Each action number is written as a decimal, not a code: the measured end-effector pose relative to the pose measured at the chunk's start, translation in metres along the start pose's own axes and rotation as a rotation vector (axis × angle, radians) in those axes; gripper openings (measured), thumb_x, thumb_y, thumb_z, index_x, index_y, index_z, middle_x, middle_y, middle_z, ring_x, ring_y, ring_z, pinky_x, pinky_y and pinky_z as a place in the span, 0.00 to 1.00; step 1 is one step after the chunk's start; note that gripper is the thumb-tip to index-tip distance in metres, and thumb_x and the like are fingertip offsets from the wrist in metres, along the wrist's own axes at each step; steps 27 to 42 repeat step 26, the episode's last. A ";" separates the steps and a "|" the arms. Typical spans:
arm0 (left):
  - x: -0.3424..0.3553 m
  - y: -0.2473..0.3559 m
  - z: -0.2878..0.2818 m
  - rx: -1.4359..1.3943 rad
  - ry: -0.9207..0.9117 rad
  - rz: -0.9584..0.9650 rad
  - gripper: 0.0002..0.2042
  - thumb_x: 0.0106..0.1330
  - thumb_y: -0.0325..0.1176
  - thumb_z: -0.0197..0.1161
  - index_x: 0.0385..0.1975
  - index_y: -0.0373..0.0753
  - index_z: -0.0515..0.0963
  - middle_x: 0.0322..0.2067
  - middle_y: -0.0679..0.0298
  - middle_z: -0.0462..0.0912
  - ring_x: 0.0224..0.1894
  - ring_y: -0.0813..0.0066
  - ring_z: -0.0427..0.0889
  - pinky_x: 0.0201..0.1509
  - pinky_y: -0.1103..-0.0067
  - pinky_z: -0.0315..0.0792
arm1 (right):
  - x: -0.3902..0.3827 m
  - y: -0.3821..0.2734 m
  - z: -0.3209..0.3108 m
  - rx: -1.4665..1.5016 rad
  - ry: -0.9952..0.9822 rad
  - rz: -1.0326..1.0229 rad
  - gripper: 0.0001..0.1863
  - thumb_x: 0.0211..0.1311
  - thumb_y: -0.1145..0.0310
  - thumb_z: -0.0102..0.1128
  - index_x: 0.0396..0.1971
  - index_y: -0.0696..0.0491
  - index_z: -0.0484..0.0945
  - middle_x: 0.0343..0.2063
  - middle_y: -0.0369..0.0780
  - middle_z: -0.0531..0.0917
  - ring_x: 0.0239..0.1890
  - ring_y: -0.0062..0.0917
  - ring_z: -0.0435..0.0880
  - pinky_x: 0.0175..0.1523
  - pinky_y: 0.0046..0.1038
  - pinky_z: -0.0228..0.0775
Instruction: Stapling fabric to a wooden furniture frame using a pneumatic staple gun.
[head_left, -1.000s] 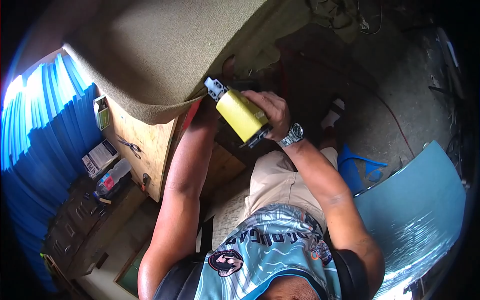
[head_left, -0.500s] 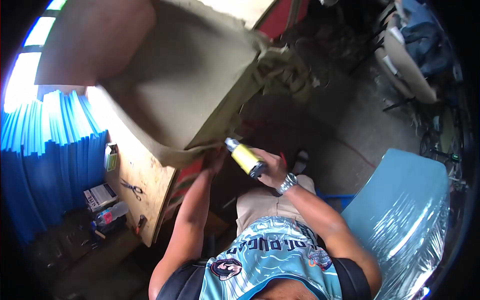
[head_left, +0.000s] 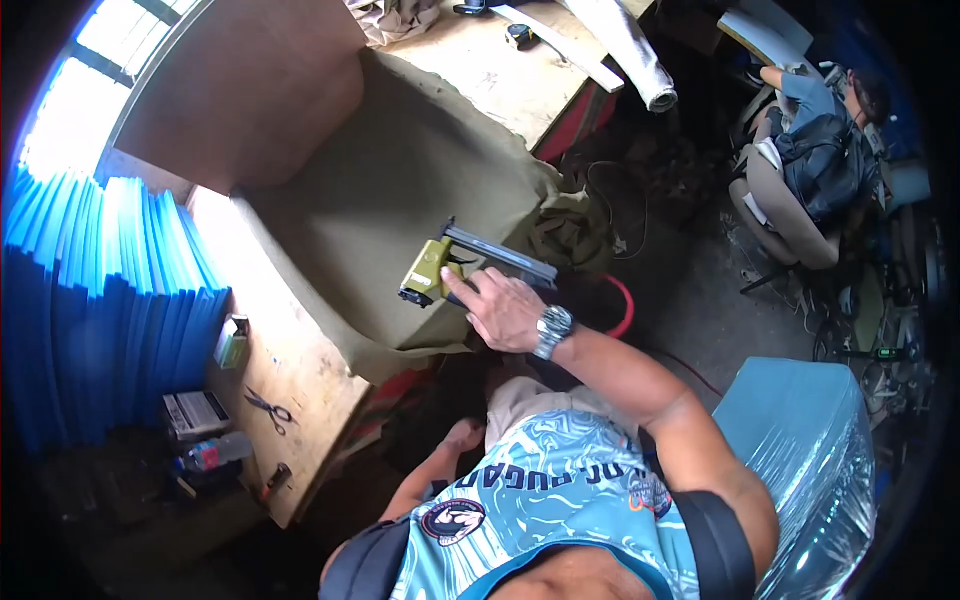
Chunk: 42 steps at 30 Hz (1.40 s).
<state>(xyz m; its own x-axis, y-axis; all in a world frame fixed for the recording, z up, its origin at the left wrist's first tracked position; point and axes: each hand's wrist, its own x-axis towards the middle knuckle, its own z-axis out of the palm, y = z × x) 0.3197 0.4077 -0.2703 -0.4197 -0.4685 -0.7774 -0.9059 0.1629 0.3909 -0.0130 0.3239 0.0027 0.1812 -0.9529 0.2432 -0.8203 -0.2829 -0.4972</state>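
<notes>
My right hand is wrapped round the handle of a yellow-green air staple gun. A long grey magazine runs off the tool to the right, and a red hose curves behind my wrist. The gun is over the near edge of a padded seat covered in olive fabric; whether it touches the cloth I cannot tell. A curved brown back panel rises at the seat's far left. Low beside my lap is my left hand, its fingers mostly hidden. Bunched olive cloth hangs at the seat's right corner.
Scissors and a small orange-and-black tool lie on the wooden table, near a plastic bottle and stacked blue sheets. A tape measure sits at the back. A plastic-wrapped blue cushion stands right; a seated person is beyond.
My right hand has raised the staple gun up and left over the seat and turned it. My left hand has dropped from the seat's near edge to beside my lap. The view has shifted.
</notes>
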 end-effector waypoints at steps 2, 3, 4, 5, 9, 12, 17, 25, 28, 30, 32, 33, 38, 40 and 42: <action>0.039 -0.028 -0.008 -0.001 0.161 0.180 0.21 0.68 0.43 0.55 0.54 0.37 0.79 0.53 0.44 0.80 0.56 0.45 0.79 0.60 0.62 0.73 | 0.047 -0.003 0.025 -0.076 -0.086 0.004 0.36 0.60 0.70 0.54 0.71 0.52 0.62 0.41 0.48 0.77 0.43 0.39 0.80 0.44 0.39 0.77; 0.040 -0.009 -0.026 -0.089 0.222 0.233 0.21 0.69 0.42 0.55 0.55 0.36 0.78 0.53 0.44 0.80 0.57 0.46 0.79 0.61 0.63 0.73 | 0.069 0.002 0.039 -0.088 -0.107 0.026 0.37 0.57 0.71 0.55 0.71 0.51 0.62 0.42 0.49 0.78 0.45 0.40 0.79 0.45 0.40 0.77; 0.031 0.028 -0.056 -0.174 0.280 0.286 0.21 0.70 0.41 0.56 0.56 0.36 0.77 0.54 0.45 0.81 0.57 0.47 0.79 0.62 0.64 0.72 | 0.088 0.008 0.053 -0.100 -0.124 0.053 0.39 0.54 0.72 0.55 0.71 0.51 0.62 0.42 0.50 0.78 0.47 0.41 0.79 0.46 0.42 0.78; 0.025 0.053 -0.080 -0.281 0.232 0.305 0.20 0.71 0.40 0.56 0.56 0.35 0.77 0.53 0.45 0.81 0.57 0.49 0.80 0.62 0.65 0.72 | 0.106 0.009 0.064 -0.107 -0.130 0.074 0.39 0.55 0.72 0.55 0.71 0.50 0.62 0.43 0.49 0.78 0.48 0.41 0.78 0.47 0.42 0.77; -0.002 0.141 -0.145 -0.391 0.200 0.393 0.21 0.71 0.42 0.60 0.55 0.31 0.76 0.50 0.44 0.82 0.54 0.50 0.82 0.59 0.67 0.74 | 0.169 0.026 0.104 -0.155 -0.061 0.093 0.35 0.57 0.72 0.53 0.69 0.48 0.65 0.48 0.49 0.78 0.52 0.41 0.77 0.51 0.43 0.77; 0.006 0.172 -0.152 -0.419 0.014 0.491 0.23 0.70 0.44 0.60 0.54 0.30 0.76 0.48 0.44 0.83 0.52 0.50 0.83 0.57 0.68 0.75 | 0.178 0.046 0.079 0.105 0.267 -0.102 0.23 0.62 0.68 0.55 0.59 0.49 0.74 0.51 0.44 0.79 0.51 0.39 0.79 0.55 0.39 0.76; 0.037 0.236 -0.153 -0.271 -0.375 0.534 0.24 0.72 0.47 0.59 0.54 0.30 0.77 0.49 0.46 0.84 0.53 0.55 0.83 0.59 0.68 0.73 | 0.103 0.080 0.014 0.183 0.287 -0.135 0.10 0.67 0.62 0.55 0.41 0.51 0.80 0.30 0.42 0.81 0.34 0.39 0.82 0.42 0.40 0.74; 0.127 0.364 -0.112 0.385 -0.535 0.839 0.21 0.71 0.49 0.60 0.55 0.42 0.80 0.55 0.51 0.81 0.54 0.58 0.82 0.58 0.67 0.75 | -0.248 0.201 0.041 0.420 0.432 0.951 0.12 0.65 0.63 0.62 0.41 0.55 0.83 0.38 0.46 0.86 0.44 0.40 0.85 0.52 0.41 0.75; 0.146 0.382 -0.109 0.573 -0.497 0.929 0.21 0.71 0.51 0.60 0.55 0.44 0.80 0.57 0.53 0.80 0.55 0.61 0.82 0.59 0.68 0.75 | -0.261 0.219 0.028 0.403 0.503 0.975 0.12 0.65 0.63 0.62 0.41 0.55 0.83 0.38 0.46 0.86 0.44 0.40 0.85 0.52 0.41 0.75; 0.146 0.382 -0.109 0.573 -0.497 0.929 0.21 0.71 0.51 0.60 0.55 0.44 0.80 0.57 0.53 0.80 0.55 0.61 0.82 0.59 0.68 0.75 | -0.261 0.219 0.028 0.403 0.503 0.975 0.12 0.65 0.63 0.62 0.41 0.55 0.83 0.38 0.46 0.86 0.44 0.40 0.85 0.52 0.41 0.75; 0.146 0.382 -0.109 0.573 -0.497 0.929 0.21 0.71 0.51 0.60 0.55 0.44 0.80 0.57 0.53 0.80 0.55 0.61 0.82 0.59 0.68 0.75 | -0.261 0.219 0.028 0.403 0.503 0.975 0.12 0.65 0.63 0.62 0.41 0.55 0.83 0.38 0.46 0.86 0.44 0.40 0.85 0.52 0.41 0.75; 0.146 0.382 -0.109 0.573 -0.497 0.929 0.21 0.71 0.51 0.60 0.55 0.44 0.80 0.57 0.53 0.80 0.55 0.61 0.82 0.59 0.68 0.75 | -0.261 0.219 0.028 0.403 0.503 0.975 0.12 0.65 0.63 0.62 0.41 0.55 0.83 0.38 0.46 0.86 0.44 0.40 0.85 0.52 0.41 0.75; 0.146 0.382 -0.109 0.573 -0.497 0.929 0.21 0.71 0.51 0.60 0.55 0.44 0.80 0.57 0.53 0.80 0.55 0.61 0.82 0.59 0.68 0.75 | -0.261 0.219 0.028 0.403 0.503 0.975 0.12 0.65 0.63 0.62 0.41 0.55 0.83 0.38 0.46 0.86 0.44 0.40 0.85 0.52 0.41 0.75; 0.146 0.382 -0.109 0.573 -0.497 0.929 0.21 0.71 0.51 0.60 0.55 0.44 0.80 0.57 0.53 0.80 0.55 0.61 0.82 0.59 0.68 0.75 | -0.261 0.219 0.028 0.403 0.503 0.975 0.12 0.65 0.63 0.62 0.41 0.55 0.83 0.38 0.46 0.86 0.44 0.40 0.85 0.52 0.41 0.75; 0.146 0.382 -0.109 0.573 -0.497 0.929 0.21 0.71 0.51 0.60 0.55 0.44 0.80 0.57 0.53 0.80 0.55 0.61 0.82 0.59 0.68 0.75 | -0.261 0.219 0.028 0.403 0.503 0.975 0.12 0.65 0.63 0.62 0.41 0.55 0.83 0.38 0.46 0.86 0.44 0.40 0.85 0.52 0.41 0.75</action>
